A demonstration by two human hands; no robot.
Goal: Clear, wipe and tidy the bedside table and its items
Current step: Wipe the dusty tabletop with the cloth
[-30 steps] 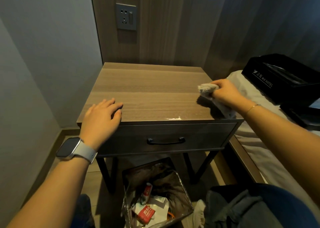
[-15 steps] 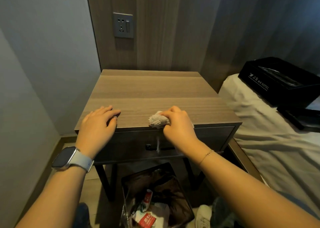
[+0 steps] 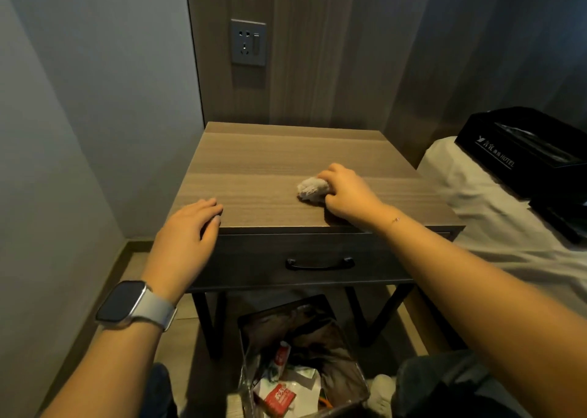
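One hand [image 3: 347, 193] slid cloth [image 3: 313, 189] back from edge.

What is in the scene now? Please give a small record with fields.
surface: bedside table, wooden top, drawer closed
left hand: flat on the front left corner of the top
right hand: grips a crumpled cloth against the top
under table: trash bin with wrappers inside
on bed: black box
wall: power socket

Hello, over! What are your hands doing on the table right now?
Right hand grips cloth on table. Left hand flat at front edge. Nothing in the way.
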